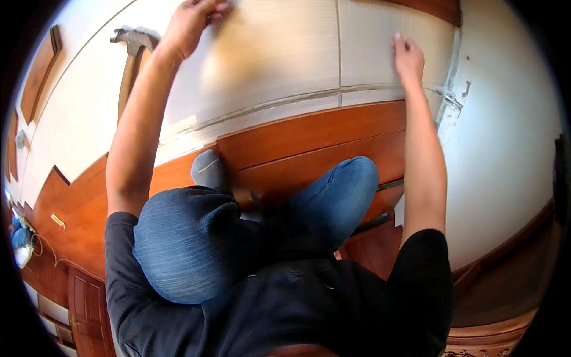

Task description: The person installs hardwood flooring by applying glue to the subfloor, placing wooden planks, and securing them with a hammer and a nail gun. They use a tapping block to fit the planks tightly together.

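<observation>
My left hand [195, 22] reaches far forward over the pale floor tiles [279, 47], its fingers curled together and a little blurred at the tips. Whatever it may hold is too small or hidden to make out. A claw hammer [132, 43] with a wooden handle lies on the tiles just left of that wrist, its handle partly behind my forearm. Farther right, near the wall, my right hand [409, 58] is held over the tiles with its fingers closed as in a pinch. What is between them, if anything, does not show.
I sit on reddish-brown wooden planks [309, 134] bordering the tiles. A white wall [505, 119] rises at the right. Loose wood pieces [40, 74] lie at the far left. A small yellow object [57, 221] rests on the planks, with a cord [44, 243] beyond.
</observation>
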`<state>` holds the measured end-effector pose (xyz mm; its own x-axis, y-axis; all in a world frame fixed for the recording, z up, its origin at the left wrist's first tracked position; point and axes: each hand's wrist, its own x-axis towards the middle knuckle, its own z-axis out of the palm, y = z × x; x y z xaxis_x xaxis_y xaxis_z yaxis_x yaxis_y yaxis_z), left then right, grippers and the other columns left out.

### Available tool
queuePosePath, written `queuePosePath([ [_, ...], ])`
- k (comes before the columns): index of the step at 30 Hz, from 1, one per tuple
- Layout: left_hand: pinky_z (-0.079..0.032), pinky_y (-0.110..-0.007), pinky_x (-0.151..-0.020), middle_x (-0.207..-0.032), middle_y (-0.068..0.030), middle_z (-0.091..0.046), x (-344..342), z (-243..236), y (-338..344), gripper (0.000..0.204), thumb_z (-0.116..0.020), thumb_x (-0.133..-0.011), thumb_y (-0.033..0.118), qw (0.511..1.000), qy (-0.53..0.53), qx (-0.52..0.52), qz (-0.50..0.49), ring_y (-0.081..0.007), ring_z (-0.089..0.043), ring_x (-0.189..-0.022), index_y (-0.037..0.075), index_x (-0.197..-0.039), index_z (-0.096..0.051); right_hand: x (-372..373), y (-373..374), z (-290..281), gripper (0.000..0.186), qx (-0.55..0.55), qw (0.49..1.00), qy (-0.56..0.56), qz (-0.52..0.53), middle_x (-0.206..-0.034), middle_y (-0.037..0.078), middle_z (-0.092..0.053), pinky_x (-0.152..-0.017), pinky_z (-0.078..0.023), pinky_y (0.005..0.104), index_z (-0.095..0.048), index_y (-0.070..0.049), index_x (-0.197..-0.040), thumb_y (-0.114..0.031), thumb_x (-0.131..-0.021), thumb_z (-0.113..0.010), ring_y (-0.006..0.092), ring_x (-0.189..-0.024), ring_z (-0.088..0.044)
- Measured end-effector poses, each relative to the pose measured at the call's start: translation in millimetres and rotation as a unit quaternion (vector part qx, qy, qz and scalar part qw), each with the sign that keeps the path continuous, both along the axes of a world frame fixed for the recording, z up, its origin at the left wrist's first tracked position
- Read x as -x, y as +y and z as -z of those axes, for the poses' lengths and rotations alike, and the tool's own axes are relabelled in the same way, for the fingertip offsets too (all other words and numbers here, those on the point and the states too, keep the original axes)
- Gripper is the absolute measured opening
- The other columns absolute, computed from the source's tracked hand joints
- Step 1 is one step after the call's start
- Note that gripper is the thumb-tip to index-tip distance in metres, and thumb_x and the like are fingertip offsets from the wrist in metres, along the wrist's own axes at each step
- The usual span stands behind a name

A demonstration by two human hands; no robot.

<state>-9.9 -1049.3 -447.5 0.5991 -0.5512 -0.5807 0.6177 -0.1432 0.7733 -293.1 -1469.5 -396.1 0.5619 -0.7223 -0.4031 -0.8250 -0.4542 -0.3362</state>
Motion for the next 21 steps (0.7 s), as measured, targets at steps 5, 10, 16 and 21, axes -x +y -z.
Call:
queuePosePath([
  [5, -0.051, -0.029, -0.096, -0.106, 0.0004, -0.071, 97.9, -15.7, 64.6, 0.025, -0.068, -0.104, 0.024, 0.973, -0.139, -0.066, 0.172, -0.0107, -0.064, -0.100, 0.008, -0.123, -0.070, 133.4, 94.1, 3.8, 0.026, 0.115, 0.976, -0.067, -0.173, -0.109, 0.016, -0.070, -0.095, -0.050, 0.0455, -0.070, -0.002, -0.105, -0.027, -0.102, -0.063, 0.0372, -0.107, -0.064],
  [10, -0.058, -0.032, -0.080, -0.097, -0.0012, -0.068, 163.6, -9.3, 144.6, 0.012, -0.069, -0.102, 0.013, 0.932, -0.226, -0.159, 0.236, -0.0140, -0.066, -0.089, 0.007, -0.113, -0.071, 178.0, 107.0, 36.6, 0.022, 0.210, 0.932, -0.048, -0.292, -0.101, 0.012, -0.066, -0.088, -0.047, 0.0489, -0.068, -0.007, -0.094, -0.028, -0.101, -0.066, 0.0350, -0.099, -0.060],
  [16, -0.058, -0.040, -0.088, -0.114, -0.0117, -0.067, 215.1, -25.4, 155.3, 0.028, -0.074, -0.096, 0.021, 0.798, -0.472, -0.178, 0.330, -0.0277, -0.068, -0.102, 0.006, -0.120, -0.068, 184.7, 112.9, 75.3, 0.027, 0.297, 0.904, -0.122, -0.281, -0.089, 0.013, -0.063, -0.080, -0.047, 0.0517, -0.064, -0.008, -0.081, -0.027, -0.100, -0.065, 0.0387, -0.088, -0.058],
  [21, -0.051, -0.043, -0.103, -0.120, -0.0132, -0.061, 250.1, -32.5, 135.2, 0.045, -0.076, -0.092, 0.030, 0.687, -0.542, -0.188, 0.447, -0.0336, -0.060, -0.118, 0.006, -0.127, -0.063, 177.3, 109.6, 70.0, 0.032, 0.307, 0.893, -0.086, -0.316, -0.096, 0.015, -0.066, -0.087, -0.048, 0.0531, -0.070, -0.009, -0.088, -0.035, -0.103, -0.058, 0.0400, -0.096, -0.060],
])
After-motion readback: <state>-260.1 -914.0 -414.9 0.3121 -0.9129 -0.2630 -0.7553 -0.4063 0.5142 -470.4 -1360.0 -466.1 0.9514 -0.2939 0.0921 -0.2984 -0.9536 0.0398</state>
